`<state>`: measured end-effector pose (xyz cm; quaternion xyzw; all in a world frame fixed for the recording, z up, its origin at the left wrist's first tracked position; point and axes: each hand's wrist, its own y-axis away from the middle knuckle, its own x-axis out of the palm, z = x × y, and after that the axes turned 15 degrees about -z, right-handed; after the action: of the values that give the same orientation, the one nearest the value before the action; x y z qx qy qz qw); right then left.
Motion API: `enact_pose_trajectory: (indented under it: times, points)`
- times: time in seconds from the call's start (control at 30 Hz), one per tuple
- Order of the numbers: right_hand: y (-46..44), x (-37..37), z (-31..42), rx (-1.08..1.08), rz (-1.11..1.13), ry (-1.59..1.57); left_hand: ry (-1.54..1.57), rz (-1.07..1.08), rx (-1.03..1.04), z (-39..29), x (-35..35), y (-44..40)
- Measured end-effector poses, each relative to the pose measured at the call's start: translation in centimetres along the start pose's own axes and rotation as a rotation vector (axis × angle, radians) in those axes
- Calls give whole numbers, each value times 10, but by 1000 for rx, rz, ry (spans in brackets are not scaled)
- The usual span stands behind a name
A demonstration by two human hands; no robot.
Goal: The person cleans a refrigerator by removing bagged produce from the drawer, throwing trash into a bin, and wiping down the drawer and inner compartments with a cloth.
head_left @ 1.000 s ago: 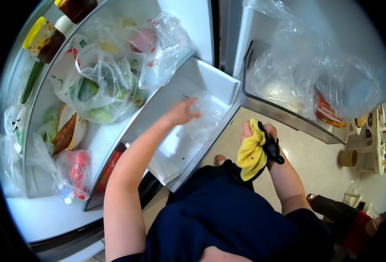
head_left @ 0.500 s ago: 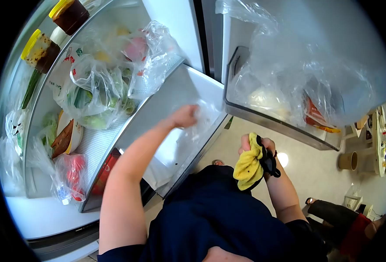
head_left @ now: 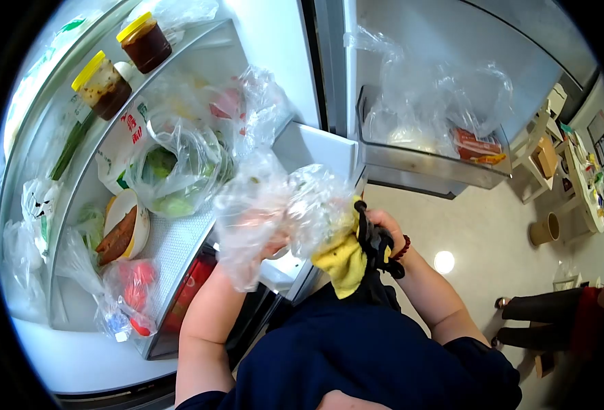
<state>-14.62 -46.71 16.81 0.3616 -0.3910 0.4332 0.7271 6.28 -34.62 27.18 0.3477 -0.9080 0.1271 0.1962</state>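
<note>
A person in a dark blue top stands at a refrigerator, the left hand (head_left: 274, 244) gripping clear crumpled plastic (head_left: 253, 205) above a pulled-out white drawer (head_left: 312, 147), though the film veils most of the fingers. The right hand (head_left: 386, 224) clutches a yellow-and-black cloth (head_left: 343, 265), bunched rather than spread, probably so that one fist can contain it. The plastic billows between the hands, its near side against or just beside the cloth; whether it is one bag or two cannot be told. Both hands are held close in front of the body, likely because the drawer juts out toward the torso and keeps the load within easy reach. At left, bagged greens (head_left: 179, 167) rest on a shelf (head_left: 172, 242) near a bowl (head_left: 140, 225) holding a brown piece of food (head_left: 117, 238), its rim seemingly there to contain the food. Two yellow-lidded jars (head_left: 104, 90) stand farther back, where they appear out of the way. At right, a door bin (head_left: 425, 162) holds bagged goods (head_left: 411, 130) behind a raised wall, presumably to stop them sliding out.
</note>
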Motion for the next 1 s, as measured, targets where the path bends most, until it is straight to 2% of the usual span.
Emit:
enact_pose_trajectory:
  times: [0.03, 0.07, 0.13, 0.2, 0.27, 0.3, 0.4, 0.43, 0.53, 0.63, 0.73, 0.77, 0.87, 1.0]
  points:
    - [10, 32, -3, -60, -105, 11, -493, 88, -48, -1, -8, -6]
    - [19, 71, -4, -123, -207, 23, -984, 261, -52, -2, -16, -11]
    - [29, 90, -13, -208, -198, 39, -189, 97, -429, 1, -5, -3]
    - [30, 94, -21, -283, -118, 167, -192, 174, -248, 2, 5, 10]
    - [36, 103, -39, -362, -182, 206, -151, 252, -73, 17, 6, 15]
    - [39, 109, -46, -398, -206, 225, -311, 283, 185, 24, 6, 15]
    - [57, 118, -58, -489, -340, 309, -628, 298, 217, 6, 24, 38]
    - [62, 113, -62, -524, -380, 284, -718, 376, 460, 14, 24, 43]
    - [72, 94, -66, -586, -474, 140, -630, 499, 260, 9, 38, 72]
    - [89, 78, -65, -599, -477, 48, -720, 765, 452, 12, 43, 80]
    - [109, 60, -61, -662, -379, -113, -408, 853, -70, 24, 48, 87]
    - [116, 49, -59, -690, -385, -131, -356, 814, -237, 22, 59, 96]
    - [145, 26, -51, -775, -490, -187, -240, 735, -177, 43, 92, 121]
    - [195, -9, -42, -738, -541, -270, -608, 910, 53, 89, 121, 124]
